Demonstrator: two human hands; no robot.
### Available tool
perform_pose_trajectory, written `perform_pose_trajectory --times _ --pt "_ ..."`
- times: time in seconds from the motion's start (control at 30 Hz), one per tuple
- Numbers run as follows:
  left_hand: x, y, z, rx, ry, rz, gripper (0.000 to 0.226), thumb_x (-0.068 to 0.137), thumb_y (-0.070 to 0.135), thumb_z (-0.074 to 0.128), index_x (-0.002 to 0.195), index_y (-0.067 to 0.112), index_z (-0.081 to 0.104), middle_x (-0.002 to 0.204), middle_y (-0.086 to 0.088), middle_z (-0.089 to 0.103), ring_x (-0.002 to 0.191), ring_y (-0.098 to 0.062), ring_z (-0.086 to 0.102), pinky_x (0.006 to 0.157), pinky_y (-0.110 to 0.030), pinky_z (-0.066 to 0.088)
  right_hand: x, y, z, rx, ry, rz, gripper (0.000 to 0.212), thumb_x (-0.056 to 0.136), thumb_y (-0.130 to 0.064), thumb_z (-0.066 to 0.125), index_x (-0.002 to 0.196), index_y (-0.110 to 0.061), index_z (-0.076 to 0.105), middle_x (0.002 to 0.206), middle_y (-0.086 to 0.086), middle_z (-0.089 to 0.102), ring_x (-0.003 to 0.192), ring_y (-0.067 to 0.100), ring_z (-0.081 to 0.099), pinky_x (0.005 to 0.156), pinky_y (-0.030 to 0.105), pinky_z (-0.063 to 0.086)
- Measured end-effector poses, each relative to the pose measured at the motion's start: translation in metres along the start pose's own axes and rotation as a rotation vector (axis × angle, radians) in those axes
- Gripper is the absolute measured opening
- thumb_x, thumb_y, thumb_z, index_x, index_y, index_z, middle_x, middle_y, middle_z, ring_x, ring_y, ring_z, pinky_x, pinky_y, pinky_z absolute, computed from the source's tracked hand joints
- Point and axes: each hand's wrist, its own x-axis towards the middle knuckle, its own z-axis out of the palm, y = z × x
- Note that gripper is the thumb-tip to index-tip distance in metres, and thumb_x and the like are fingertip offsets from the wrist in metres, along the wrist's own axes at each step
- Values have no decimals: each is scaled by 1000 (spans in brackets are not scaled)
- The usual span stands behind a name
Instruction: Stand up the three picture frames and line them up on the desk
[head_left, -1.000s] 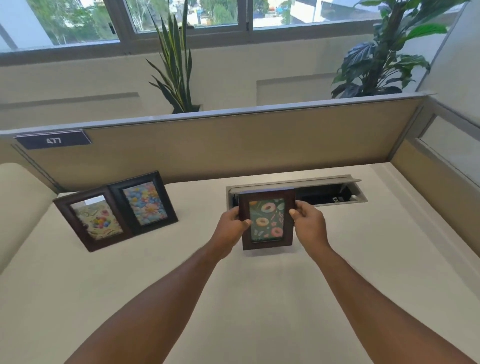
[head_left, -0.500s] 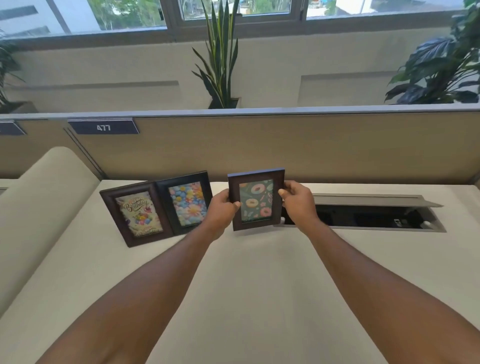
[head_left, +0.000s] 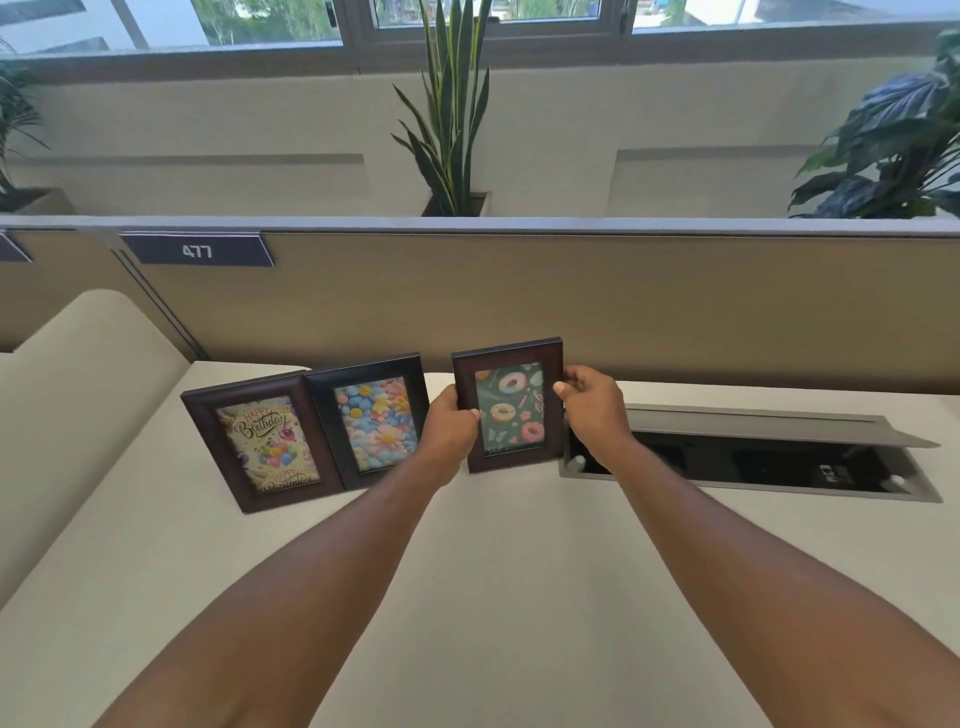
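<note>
Two dark frames stand side by side at the back left of the cream desk (head_left: 498, 571): a birthday-card frame (head_left: 265, 447) and, touching its right edge, a flower-picture frame (head_left: 371, 421). A third dark frame with a donut picture (head_left: 511, 408) is upright just right of the flower frame, a small gap between them. My left hand (head_left: 449, 431) grips its left edge and my right hand (head_left: 592, 410) grips its right edge. Whether its bottom touches the desk I cannot tell.
An open grey cable hatch (head_left: 753, 452) is sunk in the desk right of the donut frame. A tan partition (head_left: 571, 306) with a "477" label (head_left: 197, 250) runs behind. A rounded cream divider (head_left: 78, 405) borders the left. Plants stand beyond the partition.
Both hands have carried the donut frame left and toward the back, from in front of the hatch to beside the flower frame. The view has also shifted left.
</note>
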Motion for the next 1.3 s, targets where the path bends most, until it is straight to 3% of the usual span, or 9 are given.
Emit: perform_pose_trajectory --times 0.07,0.23,0.33,0.4,0.47,0.6,1.1,1.23,1.3 --pt "-3 1 1 13 17 5 30 98 -1 45 112 21 58 99 6 67 84 -4 64 50 -17 54 1 0 0 -11 -4 -8 16 94 -13 59 102 -23 69 91 -4 73 90 21 69 75 36 57" --pt "-22 -7 13 67 91 55 41 96 4 48 133 21 45 116 -2 65 105 -19 65 85 -44 60 5 1 3 -46 -1 -22 18 94 -13 60 107 -18 70 92 -4 72 93 19 68 82 37 57" --pt "-44 -27 26 143 143 111 57 94 3 51 146 16 32 133 -7 54 121 -24 56 97 -46 55 5 0 6 -48 3 -23 19 94 -13 60 109 -17 70 90 -5 71 94 20 68 82 37 57" --pt "-59 -41 32 202 166 114 64 95 5 52 152 15 24 146 -8 41 130 -23 47 107 -38 45 6 0 9 -45 1 -22 19 93 -12 60 109 -17 71 92 -3 72 94 21 68 84 37 56" --pt "-70 -49 34 265 157 75 69 99 11 50 157 14 13 159 -6 23 140 -22 35 107 -26 32 5 0 14 -49 -9 -19 20 93 -12 60 109 -17 71 95 -1 73 95 21 68 85 37 56" --pt "-70 -54 27 315 127 26 71 102 14 47 158 15 5 168 -6 5 151 -24 19 116 -32 25 4 -2 24 -43 -26 -14 20 94 -12 59 111 -15 70 98 2 73 96 22 68 86 40 56" --pt "-64 -54 24 348 79 -22 72 102 19 46 158 18 1 168 -7 -4 153 -27 14 118 -36 23 5 -11 36 -59 -45 -31 22 96 -11 57 113 -13 69 101 3 73 96 21 66 80 32 53" --pt "-66 -50 21 356 69 -36 72 102 19 47 159 18 2 168 -7 -3 153 -27 14 119 -38 23 3 -16 33 -54 -80 7 26 96 -11 54 118 -15 69 107 6 74 102 25 67 87 44 57" --pt "-70 -49 19 338 57 -33 72 102 18 47 159 19 3 169 -6 1 153 -27 15 121 -40 24 -1 -15 31 -58 -117 19 29 97 -10 54 121 -17 68 113 6 73 105 25 65 88 42 56"
